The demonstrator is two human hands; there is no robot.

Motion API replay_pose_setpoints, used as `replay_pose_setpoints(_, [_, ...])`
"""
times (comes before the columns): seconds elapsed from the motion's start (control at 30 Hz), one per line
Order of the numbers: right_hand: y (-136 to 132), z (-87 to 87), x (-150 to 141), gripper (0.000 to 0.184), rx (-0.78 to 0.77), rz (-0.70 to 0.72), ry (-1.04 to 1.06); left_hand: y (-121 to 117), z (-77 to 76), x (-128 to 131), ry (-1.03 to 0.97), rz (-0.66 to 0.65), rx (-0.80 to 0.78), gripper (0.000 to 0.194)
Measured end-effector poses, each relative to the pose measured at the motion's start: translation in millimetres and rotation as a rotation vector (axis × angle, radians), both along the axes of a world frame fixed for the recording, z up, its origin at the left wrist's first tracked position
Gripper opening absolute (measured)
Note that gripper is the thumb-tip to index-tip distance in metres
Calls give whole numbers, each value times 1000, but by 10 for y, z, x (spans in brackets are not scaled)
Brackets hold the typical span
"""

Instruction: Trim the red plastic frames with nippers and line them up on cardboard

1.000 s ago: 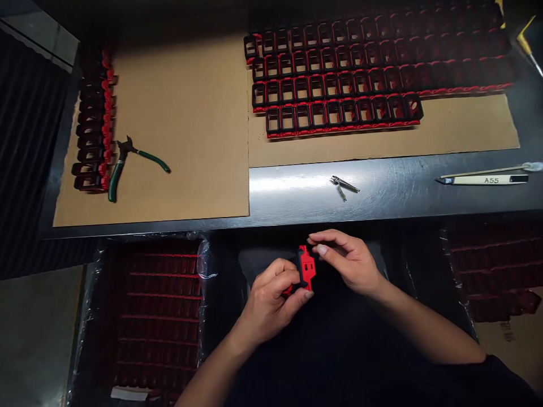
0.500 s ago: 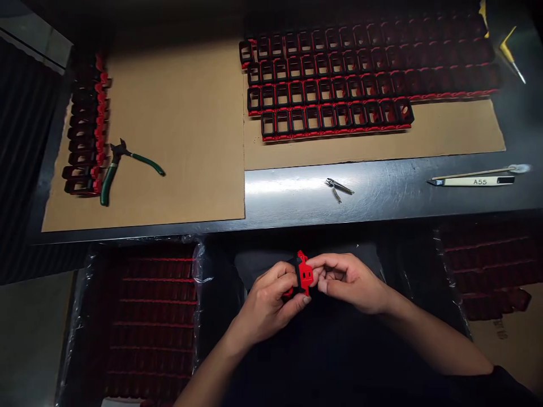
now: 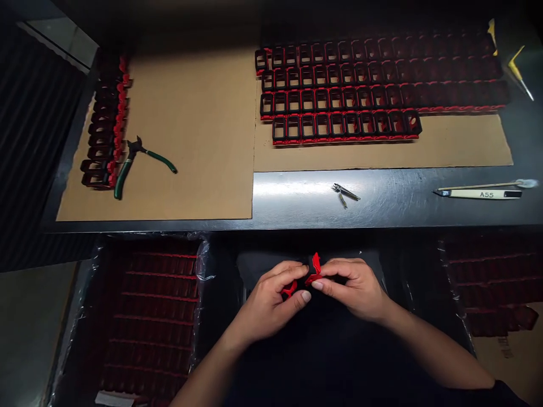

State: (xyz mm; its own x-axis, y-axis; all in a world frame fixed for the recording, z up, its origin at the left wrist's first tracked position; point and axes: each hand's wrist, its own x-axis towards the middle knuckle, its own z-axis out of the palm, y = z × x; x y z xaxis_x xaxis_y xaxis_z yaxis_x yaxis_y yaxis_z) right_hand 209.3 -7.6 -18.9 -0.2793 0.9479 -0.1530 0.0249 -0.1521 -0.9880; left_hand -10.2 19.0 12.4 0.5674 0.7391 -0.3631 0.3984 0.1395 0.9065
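Beside the desk (image 3: 297, 198), the left hand (image 3: 269, 299) and right hand (image 3: 365, 291) hold between their fingers (image 3: 337, 289) a red-and-black part (image 3: 316, 263), apparently a single piece.

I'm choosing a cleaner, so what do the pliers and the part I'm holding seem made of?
Pliers: likely metal where bare, dark and dull; green handles, faintly shiny, perhaps plastic or rubber. Part: probably molded plastic, matte, judging by its bright red, thin edges; partly hidden.
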Motion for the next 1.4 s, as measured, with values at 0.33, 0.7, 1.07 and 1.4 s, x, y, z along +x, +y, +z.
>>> replay_pose_setpoints(0.33, [55, -56, 63, 20, 517, 90, -175, 11, 121, 121, 46, 146, -72, 30])
replay_pose_setpoints(0.7, [84, -143, -24, 19, 638, -6, -226, -50, 74, 168, 57, 227, 164, 36])
replay_pose_setpoints(1.07, [52, 32, 5, 13, -106, -150, 131, -132, -61, 88, -78, 231, 393, 41])
replay_pose_setpoints(1.4, [43, 28, -113, 36, -445, 36, 502, -148, -81, 76, -13, 127, 456, 82])
